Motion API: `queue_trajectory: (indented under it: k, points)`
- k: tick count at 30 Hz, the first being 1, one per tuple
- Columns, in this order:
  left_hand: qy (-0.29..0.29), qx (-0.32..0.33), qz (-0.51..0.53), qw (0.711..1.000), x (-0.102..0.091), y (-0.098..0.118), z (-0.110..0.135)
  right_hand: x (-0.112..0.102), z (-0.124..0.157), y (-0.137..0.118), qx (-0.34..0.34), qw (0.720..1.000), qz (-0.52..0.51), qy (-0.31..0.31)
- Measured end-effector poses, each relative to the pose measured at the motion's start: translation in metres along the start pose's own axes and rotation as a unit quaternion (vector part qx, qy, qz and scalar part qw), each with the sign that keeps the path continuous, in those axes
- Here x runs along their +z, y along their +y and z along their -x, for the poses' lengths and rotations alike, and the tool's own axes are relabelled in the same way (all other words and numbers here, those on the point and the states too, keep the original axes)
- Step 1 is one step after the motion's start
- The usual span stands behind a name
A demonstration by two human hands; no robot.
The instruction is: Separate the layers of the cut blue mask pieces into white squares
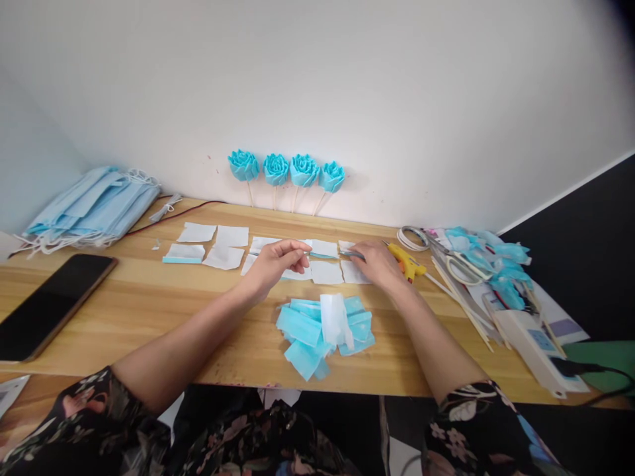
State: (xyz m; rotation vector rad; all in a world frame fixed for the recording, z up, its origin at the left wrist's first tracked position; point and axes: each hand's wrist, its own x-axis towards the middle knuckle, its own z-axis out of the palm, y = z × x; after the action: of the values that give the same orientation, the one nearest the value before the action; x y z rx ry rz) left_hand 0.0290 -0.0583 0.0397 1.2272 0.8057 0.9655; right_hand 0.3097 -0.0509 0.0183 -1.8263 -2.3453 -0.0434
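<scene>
My left hand hovers over the middle of the rows of white rectangular pieces, thumb and index finger pinched together. Whatever is between those fingertips is too small to make out. To the right, my right hand rests low over the right end of the rows, fingers closed around a slim grey tool that points left; its kind is mostly hidden. Some white pieces show a blue edge. Nearer my body lies a loose pile of blue mask-fabric pieces with one white piece on top.
Several blue fabric roses on sticks lean against the wall. A mask stack and a phone lie left. Rightward are a yellow glue gun, scissors, thin sticks, blue scraps and a white power strip.
</scene>
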Motion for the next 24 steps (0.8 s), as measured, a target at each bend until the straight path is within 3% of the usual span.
queue_trajectory:
  k: [5, 9, 11, 16, 24]
  points:
    - [0.003, 0.001, 0.001, 1.0, 0.0, 0.0, 0.0, -0.011, 0.004, -0.002, 0.011, 1.0, -0.023, 0.012]
    - [0.0, 0.0, 0.005, 1.0, 0.001, 0.002, 0.001, -0.026, 0.021, -0.003, -0.002, 0.996, -0.06, 0.07]
    - [-0.001, -0.003, 0.004, 1.0, 0.001, 0.003, 0.003, -0.028, 0.032, -0.005, -0.01, 0.995, -0.074, 0.067]
    - [-0.006, -0.004, -0.001, 1.0, 0.001, 0.001, 0.002, -0.011, 0.052, -0.012, -0.024, 0.995, -0.094, 0.014]
    - [0.003, -0.004, 0.0, 1.0, 0.001, -0.001, 0.0, 0.004, 0.051, -0.01, -0.021, 0.994, -0.101, 0.025]
